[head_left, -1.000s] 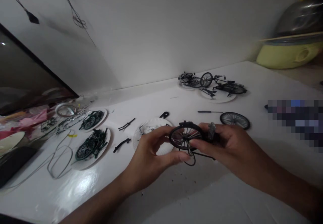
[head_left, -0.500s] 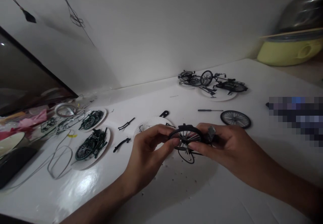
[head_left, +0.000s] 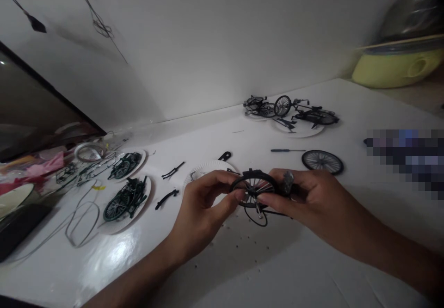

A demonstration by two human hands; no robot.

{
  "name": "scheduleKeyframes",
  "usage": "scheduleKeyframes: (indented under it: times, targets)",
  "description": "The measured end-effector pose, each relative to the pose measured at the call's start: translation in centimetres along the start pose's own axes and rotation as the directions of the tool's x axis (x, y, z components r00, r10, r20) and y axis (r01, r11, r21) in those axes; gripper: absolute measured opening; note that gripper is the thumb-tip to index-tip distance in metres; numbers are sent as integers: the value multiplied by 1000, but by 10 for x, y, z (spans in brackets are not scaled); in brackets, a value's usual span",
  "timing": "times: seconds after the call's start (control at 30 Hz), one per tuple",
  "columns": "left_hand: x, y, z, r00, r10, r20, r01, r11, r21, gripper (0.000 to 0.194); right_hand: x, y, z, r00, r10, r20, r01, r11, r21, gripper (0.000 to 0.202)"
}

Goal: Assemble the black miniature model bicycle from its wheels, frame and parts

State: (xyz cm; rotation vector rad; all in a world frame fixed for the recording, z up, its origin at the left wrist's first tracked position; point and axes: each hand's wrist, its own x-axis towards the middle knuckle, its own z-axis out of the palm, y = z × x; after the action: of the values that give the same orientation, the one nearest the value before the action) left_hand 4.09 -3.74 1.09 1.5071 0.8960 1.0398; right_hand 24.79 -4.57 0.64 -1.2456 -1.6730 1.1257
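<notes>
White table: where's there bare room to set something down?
Mostly free: along the wall, between green bicycles and black bicycles; also right of the latter, towards the yellow container. Crowded: far left, by the pink material, and around the left hand, beside a paper plate.

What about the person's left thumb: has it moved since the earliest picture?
Yes. Judged against the screwdriver, the left thumb has shifted leftward and upward in the view.
</notes>
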Motion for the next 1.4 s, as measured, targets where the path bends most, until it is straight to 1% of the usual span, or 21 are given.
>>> scheduleKeyframes:
  times: [0.1, 0.17, 0.27, 0.37, 0.5, 0.53, 0.6, 0.67, 0.77, 0.83, 0.87, 0.93, 0.97, 1.0, 1.07, 1.1, 1.13, 1.17, 1.23, 1.3, 1.4]
  targets:
    - [-1, 0, 1, 999, -1, 40, 1, 1000, 1, 27, 1, 3, 0, 1000, -21, -21, 20, 1000, -15, 25]
    - [-2, -2, 2, 999, 13, 34, -14, 1000, 6, 37, 1, 5, 1, 1000, -20, -10, 20, 1000, -20, 26]
    - [-4, -3, 2, 999, 27, 22, -27, 1000, 5, 42, 1, 6, 1, 1000, -1, -4, 1, 999, -38, 28]
    - [-4, -3, 1, 998, 20, 66, -20, 1000, -2, 45, 1, 4, 0, 1000, -10, -18, 10, 1000, -21, 24]
    - [-2, -4, 1, 995, -34, 96, 31, 999, 30, 56, 5, 2, -4, 996, -27, -82, 29, 999, 19, 20]
    - [-1, -5, 2, 993, -60, 102, 55, 998, 42, 55, 5, 3, -5, 994, -22, -105, 25, 999, 25, 21]
    - [0, -7, 2, 988, -108, 111, 102, 993, 64, 45, 7, 6, -7, 988, 4, -153, 1, 1000, 29, 23]
    - [0, -8, 1, 990, -110, 92, 100, 990, 103, 33, 8, 12, -7, 980, 46, -195, -37, 998, 54, 26]
    - [-2, -9, -1, 999, -33, 38, 22, 970, 241, 21, 10, 22, -6, 962, 151, -226, -112, 978, 177, 31]
    - [-3, -8, -1, 999, 12, 52, -28, 949, 313, 18, 11, 26, -4, 958, 195, -210, -127, 946, 298, 32]
    - [-4, -8, -1, 997, 24, 67, -44, 944, 327, 19, 11, 27, -3, 961, 201, -192, -122, 926, 357, 30]
    - [-5, -6, -1, 994, 62, 92, -91, 929, 359, 29, 12, 27, -1, 966, 197, -166, -101, 883, 459, 26]
    - [-6, -5, -1, 989, 104, 100, -136, 905, 403, 38, 12, 26, -1, 966, 206, -158, -102, 862, 497, 24]
    - [-6, -4, -1, 980, 168, 109, -200, 861, 467, 49, 12, 26, 0, 962, 224, -155, -111, 842, 527, 23]
    - [-7, -2, -1, 935, 326, 138, -340, 721, 603, 68, 12, 25, 1, 952, 259, -164, -126, 819, 559, 23]
    - [-7, -1, -1, 909, 387, 155, -389, 656, 646, 71, 12, 25, 1, 949, 268, -165, -136, 822, 553, 23]
    - [-7, -1, 0, 888, 429, 163, -420, 614, 668, 70, 12, 25, 1, 947, 273, -171, -146, 836, 528, 24]
    - [-7, 0, 0, 879, 451, 157, -429, 600, 676, 67, 11, 25, 1, 947, 268, -178, -153, 863, 482, 25]
    - [-7, -1, 2, 892, 437, 116, -392, 618, 681, 58, 10, 23, 1, 957, 219, -191, -150, 935, 321, 27]
    - [-6, -3, 4, 908, 413, 66, -341, 637, 691, 48, 8, 18, 3, 973, 110, -204, -85, 988, 127, 25]
    - [-4, -8, 9, 903, 429, 30, -319, 621, 715, 37, 5, 7, 7, 973, -55, -224, 35, 995, -90, 20]
